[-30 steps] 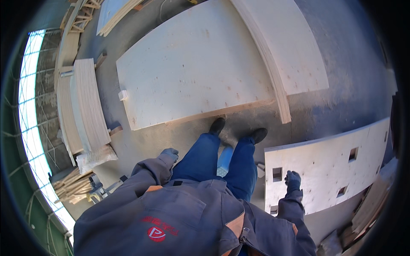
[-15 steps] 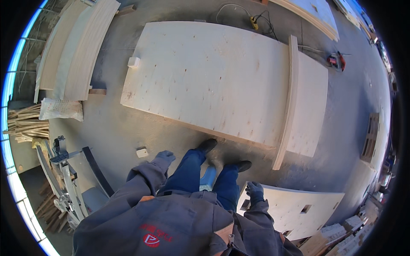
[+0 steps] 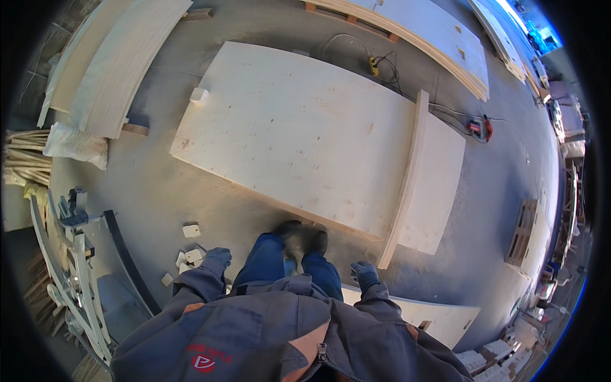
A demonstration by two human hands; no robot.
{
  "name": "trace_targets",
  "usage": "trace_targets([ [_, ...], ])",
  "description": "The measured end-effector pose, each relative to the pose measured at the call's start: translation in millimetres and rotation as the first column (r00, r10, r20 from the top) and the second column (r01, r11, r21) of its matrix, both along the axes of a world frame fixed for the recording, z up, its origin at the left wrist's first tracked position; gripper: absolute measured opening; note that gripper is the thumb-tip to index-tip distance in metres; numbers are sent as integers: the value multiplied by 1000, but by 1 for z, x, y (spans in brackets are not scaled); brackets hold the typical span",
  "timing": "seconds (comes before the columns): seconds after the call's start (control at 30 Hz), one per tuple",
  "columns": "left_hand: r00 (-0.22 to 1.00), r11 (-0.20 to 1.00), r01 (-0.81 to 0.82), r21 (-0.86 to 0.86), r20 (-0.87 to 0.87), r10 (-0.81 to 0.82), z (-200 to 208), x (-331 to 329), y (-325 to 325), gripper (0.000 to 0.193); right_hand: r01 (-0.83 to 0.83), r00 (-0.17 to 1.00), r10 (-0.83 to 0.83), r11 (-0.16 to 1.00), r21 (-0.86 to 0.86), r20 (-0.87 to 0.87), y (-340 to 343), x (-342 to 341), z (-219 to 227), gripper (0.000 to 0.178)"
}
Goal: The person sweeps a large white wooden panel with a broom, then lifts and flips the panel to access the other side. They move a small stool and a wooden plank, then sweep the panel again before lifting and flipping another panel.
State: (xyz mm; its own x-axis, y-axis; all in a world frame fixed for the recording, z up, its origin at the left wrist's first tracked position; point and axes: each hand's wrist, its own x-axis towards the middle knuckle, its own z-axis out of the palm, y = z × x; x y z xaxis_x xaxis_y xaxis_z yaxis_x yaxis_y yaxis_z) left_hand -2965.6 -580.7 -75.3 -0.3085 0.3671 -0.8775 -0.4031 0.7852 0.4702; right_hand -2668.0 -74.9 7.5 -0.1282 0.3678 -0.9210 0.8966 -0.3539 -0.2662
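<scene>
at the lower left of the frame, a metal stand [image 3: 83, 267] and some small white pieces [image 3: 192, 256] take up the floor [image 3: 140, 191], so good footing seems to call for short steps and a glance to that side — a piece could slip underfoot. just right of the pieces is the left hand [image 3: 218, 256], gloved, fingers bent; its palm is out of sight, so i cannot tell how far open it is or whether it has hold of anything. up and to the right, across the middle of the frame, lies the large pale board [image 3: 286, 146], apart from that hand, with the shoes [image 3: 287, 229] close by its lower long edge; toes are best kept from catching there. farther right, the gloved right hand [image 3: 364, 274] hangs half curled, nothing seen in its grasp, below the board and apart from it — near the low end of the wooden strip [image 3: 407, 178] lying across the board, and beside the panel with cut-outs [image 3: 445, 314] at the lower right; whether it touches that panel i cannot tell.
</scene>
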Motion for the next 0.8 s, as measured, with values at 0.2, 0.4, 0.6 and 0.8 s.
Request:
trace_targets([
  [0.2, 792, 902, 399, -167, -433, -430, 55, 35, 17, 22, 72, 997, -70, 994, -81, 29, 12, 65, -12, 27],
  [0.4, 609, 788, 558, -261, -516, -602, 31, 50, -23, 16, 36, 993, -36, 999, 0, 116, 57, 69, 12, 19],
  [0.6, 524, 747, 606, -274, -569, -634, -15, 6, -49, 24, -31, 998, 26, 996, 87, 60, 48, -5, 41, 22],
  [0.8, 883, 872, -469, -142, -81, 462, -11, -74, -98, 29, -597, 785, 615, 722, 349, 71, -48, -89, 26, 71],
])
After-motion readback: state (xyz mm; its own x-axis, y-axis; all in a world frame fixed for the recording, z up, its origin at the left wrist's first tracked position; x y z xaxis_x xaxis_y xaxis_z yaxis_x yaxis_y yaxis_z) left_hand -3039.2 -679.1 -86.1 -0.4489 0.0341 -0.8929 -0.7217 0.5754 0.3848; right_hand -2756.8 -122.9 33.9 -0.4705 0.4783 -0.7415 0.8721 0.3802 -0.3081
